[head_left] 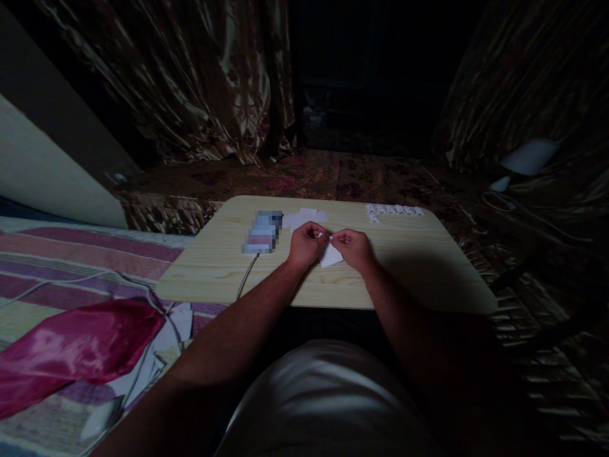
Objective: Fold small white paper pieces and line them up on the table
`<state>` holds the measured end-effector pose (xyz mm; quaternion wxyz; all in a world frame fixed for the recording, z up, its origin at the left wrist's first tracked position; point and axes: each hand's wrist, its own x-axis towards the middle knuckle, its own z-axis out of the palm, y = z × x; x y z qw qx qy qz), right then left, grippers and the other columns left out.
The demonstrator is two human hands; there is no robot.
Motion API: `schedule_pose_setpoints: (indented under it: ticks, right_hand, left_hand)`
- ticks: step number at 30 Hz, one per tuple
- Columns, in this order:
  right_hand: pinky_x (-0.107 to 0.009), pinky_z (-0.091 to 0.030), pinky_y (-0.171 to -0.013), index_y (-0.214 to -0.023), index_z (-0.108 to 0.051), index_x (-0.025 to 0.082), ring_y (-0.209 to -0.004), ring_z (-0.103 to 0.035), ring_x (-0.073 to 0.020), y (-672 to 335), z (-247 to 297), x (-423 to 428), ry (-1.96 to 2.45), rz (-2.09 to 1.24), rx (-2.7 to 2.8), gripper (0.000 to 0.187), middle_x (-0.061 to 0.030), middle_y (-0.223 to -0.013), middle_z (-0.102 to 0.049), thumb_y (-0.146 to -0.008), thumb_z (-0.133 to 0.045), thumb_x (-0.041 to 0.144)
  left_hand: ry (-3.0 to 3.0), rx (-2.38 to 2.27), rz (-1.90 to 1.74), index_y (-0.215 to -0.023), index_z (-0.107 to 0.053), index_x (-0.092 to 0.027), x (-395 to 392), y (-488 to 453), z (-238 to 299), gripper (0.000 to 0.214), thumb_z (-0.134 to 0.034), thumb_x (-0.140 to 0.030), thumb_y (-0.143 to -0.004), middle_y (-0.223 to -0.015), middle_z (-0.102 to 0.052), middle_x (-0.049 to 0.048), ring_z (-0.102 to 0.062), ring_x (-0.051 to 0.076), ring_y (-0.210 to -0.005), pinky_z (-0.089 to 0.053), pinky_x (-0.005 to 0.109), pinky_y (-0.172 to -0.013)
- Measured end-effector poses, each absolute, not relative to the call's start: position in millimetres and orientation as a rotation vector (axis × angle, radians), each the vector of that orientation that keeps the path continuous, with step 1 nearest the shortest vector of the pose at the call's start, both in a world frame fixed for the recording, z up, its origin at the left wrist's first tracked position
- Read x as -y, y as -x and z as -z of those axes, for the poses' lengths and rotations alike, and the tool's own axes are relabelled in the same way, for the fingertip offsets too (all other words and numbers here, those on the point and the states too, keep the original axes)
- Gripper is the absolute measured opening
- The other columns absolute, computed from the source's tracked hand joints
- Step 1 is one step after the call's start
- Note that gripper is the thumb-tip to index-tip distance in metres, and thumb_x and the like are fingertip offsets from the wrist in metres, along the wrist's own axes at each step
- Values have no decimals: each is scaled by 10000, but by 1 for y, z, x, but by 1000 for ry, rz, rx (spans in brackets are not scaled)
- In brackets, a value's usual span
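Note:
Over the middle of a small wooden table (219,273), a piece of white paper (331,255) is held between both hands. My left hand (307,244) is closed, its fingertips pinching the paper's upper left part. On the other side, my right hand (354,246) pinches the paper's upper edge. The fingertips of the two hands nearly meet; whether the paper is folded there is hidden. Loose white paper sheets (307,217) lie just beyond my left hand. Several small folded white paper pieces (394,209) sit in a row near the table's far right edge.
A blurred-out phone-like device (263,232) with a cable (246,276) lies on the table's left. Left of the table, a striped bedspread (118,260) carries a shiny pink cloth (90,339). A white lamp (530,157) stands at the far right. Curtains (228,76) hang behind.

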<state>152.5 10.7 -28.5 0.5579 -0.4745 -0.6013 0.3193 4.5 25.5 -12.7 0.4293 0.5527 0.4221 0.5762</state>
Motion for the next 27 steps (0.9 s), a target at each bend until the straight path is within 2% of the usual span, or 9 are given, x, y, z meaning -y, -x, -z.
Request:
schedule_pose_setpoints:
  ticks: [12, 21, 27]
  right_hand:
    - [-244, -433, -541, -721, -655, 184, -572, -575, -142, -153, 25, -9, 1162, -712, 1454, 139, -5, -649, -661, -726, -631, 321]
    - [-236, -408, -530, -710, -638, 188, -572, -548, -134, -156, 25, -10, 1166, -723, 1445, 144, 11, -635, -629, -727, -623, 330]
    - [-240, -417, -524, -714, -628, 194, -566, -546, -136, -158, 26, -13, 1142, -791, 1398, 156, 14, -632, -623, -720, -623, 350]
  left_hand:
    - [-1574, -1039, -1453, -751, -655, -162, -26, -4, 17, 122, -706, -207, -650, -660, -608, -15, -497, 102, -581, -375, 232, -570]
    - [-1410, -1000, -1319, -847, -668, -166, -25, -6, 16, 253, -743, -256, -623, -677, -622, -16, -512, 105, -563, -379, 232, -541]
    - [-1293, -998, -1276, -684, -620, -158, -23, -8, 11, 242, -779, -307, -579, -602, -591, -24, -498, 97, -514, -376, 234, -517]
